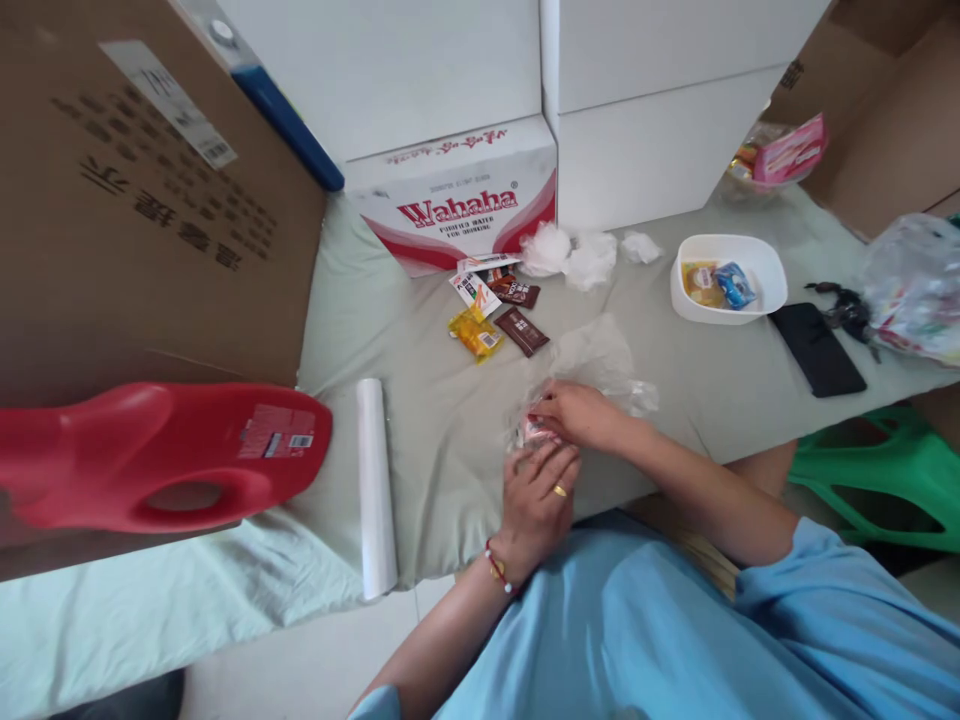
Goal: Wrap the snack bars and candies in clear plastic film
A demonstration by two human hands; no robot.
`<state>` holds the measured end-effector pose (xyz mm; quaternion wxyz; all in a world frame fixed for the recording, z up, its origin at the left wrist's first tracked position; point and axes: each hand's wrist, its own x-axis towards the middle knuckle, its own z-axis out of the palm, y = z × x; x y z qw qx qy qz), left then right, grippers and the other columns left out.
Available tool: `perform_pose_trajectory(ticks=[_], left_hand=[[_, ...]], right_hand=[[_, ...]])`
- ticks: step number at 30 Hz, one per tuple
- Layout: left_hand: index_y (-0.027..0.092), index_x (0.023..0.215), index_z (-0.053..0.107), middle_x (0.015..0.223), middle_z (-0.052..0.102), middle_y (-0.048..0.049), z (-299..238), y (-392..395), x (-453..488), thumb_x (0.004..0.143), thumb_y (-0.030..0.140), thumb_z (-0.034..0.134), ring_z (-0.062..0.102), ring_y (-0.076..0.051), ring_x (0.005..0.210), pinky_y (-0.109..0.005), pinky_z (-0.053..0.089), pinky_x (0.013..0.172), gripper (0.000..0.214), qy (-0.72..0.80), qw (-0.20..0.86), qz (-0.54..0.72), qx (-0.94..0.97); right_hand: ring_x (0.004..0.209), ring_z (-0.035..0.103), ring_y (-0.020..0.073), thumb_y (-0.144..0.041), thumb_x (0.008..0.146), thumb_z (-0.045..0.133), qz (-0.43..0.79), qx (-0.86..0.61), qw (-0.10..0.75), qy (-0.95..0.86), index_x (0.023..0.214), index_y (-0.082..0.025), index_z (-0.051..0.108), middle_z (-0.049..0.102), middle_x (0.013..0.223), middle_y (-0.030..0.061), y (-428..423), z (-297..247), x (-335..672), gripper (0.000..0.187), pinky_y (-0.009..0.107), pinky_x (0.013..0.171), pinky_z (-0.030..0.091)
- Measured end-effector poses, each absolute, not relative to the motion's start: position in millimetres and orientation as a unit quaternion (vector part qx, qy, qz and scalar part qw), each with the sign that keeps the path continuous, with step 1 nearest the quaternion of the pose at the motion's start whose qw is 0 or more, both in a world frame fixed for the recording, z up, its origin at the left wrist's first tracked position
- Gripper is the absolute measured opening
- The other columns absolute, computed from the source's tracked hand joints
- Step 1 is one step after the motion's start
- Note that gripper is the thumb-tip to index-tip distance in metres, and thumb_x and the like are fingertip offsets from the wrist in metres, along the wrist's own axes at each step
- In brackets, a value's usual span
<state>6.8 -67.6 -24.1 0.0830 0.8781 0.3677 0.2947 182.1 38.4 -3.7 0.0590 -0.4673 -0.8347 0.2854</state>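
A clear plastic bag lies crumpled on the cloth, with a small red-and-white packet at its near left end. My left hand, wearing a ring and a beaded bracelet, has its bent fingers on the near side of this bundle. From the right, my right hand pinches the film at the packet, its fingers closed. The fingertips partly cover the packet. Just beyond lie a yellow snack packet, a brown packet and several other small wrapped snacks.
A roll of plastic bags and a red jug lie to the left. Crumpled white bags rest by the Wahaha carton. Rightward are a white tub holding two packets, a black phone and a green stool.
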Motion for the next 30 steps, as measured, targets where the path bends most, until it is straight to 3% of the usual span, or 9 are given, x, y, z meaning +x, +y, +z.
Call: perform_pose_trajectory(ticks=[5, 10, 17, 20, 23, 26, 30], left_hand=[[0.021, 0.144, 0.063, 0.143, 0.070, -0.0165, -45.0, -50.6, 3.1, 0.101, 0.013, 0.047, 0.070, -0.025, 0.125, -0.045, 0.041, 0.107, 0.047, 0.488, 0.071, 0.298, 0.817], [0.025, 0.146, 0.064, 0.142, 0.072, -0.0135, -47.6, -47.0, 10.3, 0.107, 0.026, 0.048, 0.065, -0.029, 0.128, -0.049, 0.037, 0.111, 0.043, 0.545, 0.064, 0.250, 0.798], [0.026, 0.139, 0.068, 0.137, 0.075, -0.0103, -50.8, -45.3, 9.5, 0.103, 0.019, 0.053, 0.065, -0.029, 0.125, -0.049, 0.039, 0.103, 0.039, 0.529, 0.060, 0.241, 0.812], [0.026, 0.138, 0.067, 0.138, 0.075, -0.0099, -50.6, -45.2, 8.4, 0.102, 0.018, 0.055, 0.065, -0.029, 0.124, -0.049, 0.039, 0.100, 0.039, 0.522, 0.059, 0.243, 0.815], [0.025, 0.138, 0.067, 0.139, 0.074, -0.0096, -50.2, -45.5, 8.5, 0.102, 0.018, 0.055, 0.065, -0.029, 0.124, -0.048, 0.038, 0.099, 0.038, 0.519, 0.058, 0.241, 0.818], [0.025, 0.138, 0.066, 0.139, 0.074, -0.0096, -50.6, -45.4, 8.7, 0.102, 0.017, 0.055, 0.065, -0.029, 0.124, -0.048, 0.038, 0.100, 0.039, 0.518, 0.059, 0.243, 0.818], [0.025, 0.139, 0.067, 0.138, 0.074, -0.0097, -51.5, -44.9, 8.3, 0.102, 0.018, 0.056, 0.065, -0.028, 0.124, -0.048, 0.038, 0.101, 0.038, 0.521, 0.064, 0.242, 0.816]], right_hand=[[0.087, 0.063, 0.0179, -0.024, 0.105, 0.056, 0.322, -0.463, 0.102, -0.819, 0.115, -0.016, 0.080, 0.069, 0.110, 0.0125, 39.0, -12.8, 183.2, 0.027, 0.028, 0.080, 0.045], [0.092, 0.067, 0.0183, -0.020, 0.105, 0.054, 0.353, -0.449, 0.114, -0.813, 0.119, -0.015, 0.079, 0.070, 0.111, 0.0130, 46.0, -13.3, 191.9, 0.029, 0.028, 0.087, 0.049], [0.110, 0.064, 0.0263, -0.013, 0.102, 0.053, 0.215, -0.539, 0.083, -0.810, 0.122, -0.014, 0.075, 0.070, 0.121, 0.0161, 88.7, 10.4, 187.5, 0.030, 0.034, 0.097, 0.046], [0.127, 0.053, 0.0356, -0.018, 0.098, 0.063, 0.163, -0.558, 0.053, -0.812, 0.135, -0.014, 0.068, 0.066, 0.133, 0.0201, 100.8, 11.8, 176.5, 0.038, 0.042, 0.103, 0.044], [0.127, 0.052, 0.0390, -0.026, 0.094, 0.072, 0.161, -0.599, 0.020, -0.784, 0.141, -0.015, 0.063, 0.068, 0.128, 0.0230, 106.8, 7.1, 170.5, 0.050, 0.046, 0.103, 0.042], [0.117, 0.059, 0.0355, -0.024, 0.093, 0.071, 0.177, -0.628, 0.009, -0.758, 0.133, -0.016, 0.067, 0.073, 0.114, 0.0209, 112.0, 3.5, 172.6, 0.041, 0.043, 0.100, 0.043], [0.102, 0.068, 0.0280, -0.018, 0.096, 0.063, 0.225, -0.604, 0.020, -0.764, 0.109, -0.019, 0.077, 0.077, 0.104, 0.0133, 113.9, 10.0, 182.7, 0.020, 0.034, 0.088, 0.045]])
